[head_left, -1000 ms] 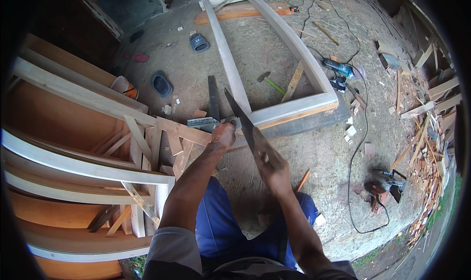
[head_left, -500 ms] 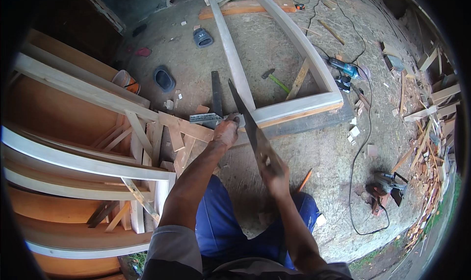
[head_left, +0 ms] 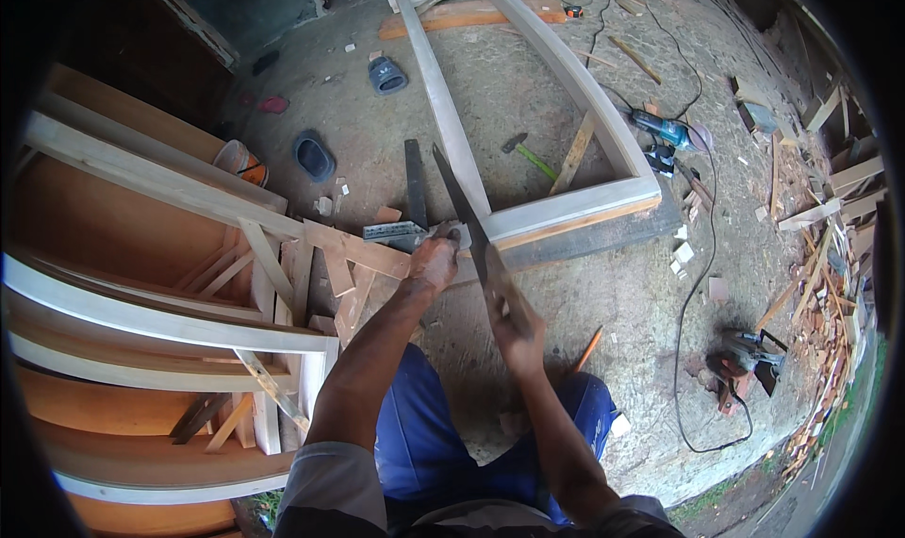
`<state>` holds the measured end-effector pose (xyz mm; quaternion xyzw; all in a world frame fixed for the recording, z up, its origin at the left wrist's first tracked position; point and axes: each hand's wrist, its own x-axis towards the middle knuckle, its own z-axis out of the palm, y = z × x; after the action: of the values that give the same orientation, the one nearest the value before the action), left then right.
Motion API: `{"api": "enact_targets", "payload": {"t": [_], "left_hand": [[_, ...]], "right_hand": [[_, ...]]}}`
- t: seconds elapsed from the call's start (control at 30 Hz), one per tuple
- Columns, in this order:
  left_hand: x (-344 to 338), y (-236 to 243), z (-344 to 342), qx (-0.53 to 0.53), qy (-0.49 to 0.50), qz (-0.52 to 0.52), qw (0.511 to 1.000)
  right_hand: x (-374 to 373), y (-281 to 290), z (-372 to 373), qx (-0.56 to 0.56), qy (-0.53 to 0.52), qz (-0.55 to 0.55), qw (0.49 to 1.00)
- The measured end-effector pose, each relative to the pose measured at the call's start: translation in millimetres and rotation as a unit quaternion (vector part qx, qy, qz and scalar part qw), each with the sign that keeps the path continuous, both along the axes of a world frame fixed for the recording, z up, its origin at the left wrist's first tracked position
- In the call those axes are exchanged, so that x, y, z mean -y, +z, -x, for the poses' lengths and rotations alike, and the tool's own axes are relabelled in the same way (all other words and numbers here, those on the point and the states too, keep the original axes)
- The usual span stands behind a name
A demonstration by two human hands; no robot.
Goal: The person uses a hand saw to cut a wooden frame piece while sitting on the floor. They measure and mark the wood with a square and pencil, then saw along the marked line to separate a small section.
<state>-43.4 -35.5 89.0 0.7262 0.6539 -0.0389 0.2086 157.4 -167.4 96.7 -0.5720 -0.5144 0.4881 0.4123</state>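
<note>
My right hand (head_left: 521,347) is wrapped round the handle of a handsaw (head_left: 464,197), whose long dark blade points away and to the left. The blade lies across the near left corner of a pale wooden frame (head_left: 556,208) on the floor. Just left of the blade, my left hand (head_left: 435,263) is closed on the short pale wood end (head_left: 461,235) that sticks out of that corner; its fingertips are partly hidden. Beside this hand lies a try square (head_left: 415,184) with a dark blade and a light stock.
At left stand stacked curved wooden frames (head_left: 170,302). A green-handled hammer (head_left: 533,156) lies inside the floor frame. Right of it are a blue angle grinder (head_left: 665,129) and a corded power tool (head_left: 745,359). A pencil (head_left: 590,347), slippers (head_left: 314,155) and wood scraps (head_left: 830,283) lie around.
The saw and my right hand have shifted slightly left, with the blade's tip a little farther away. My left hand keeps its grip at the frame's corner.
</note>
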Motion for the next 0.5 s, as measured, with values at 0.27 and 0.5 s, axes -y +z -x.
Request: {"api": "enact_targets", "payload": {"t": [0.27,0.5], "left_hand": [[-3.7,-27.4,6.8,0.012,0.015,-0.072,0.997],[-2.7,-11.0,2.4,0.021,0.004,-0.014,1.000]], "right_hand": [[117.4,-2.2,-14.9,-0.162,-0.049,-0.098,0.981],[-7.5,6.8,-1.1,-0.049,-0.020,0.009,0.999]]}}
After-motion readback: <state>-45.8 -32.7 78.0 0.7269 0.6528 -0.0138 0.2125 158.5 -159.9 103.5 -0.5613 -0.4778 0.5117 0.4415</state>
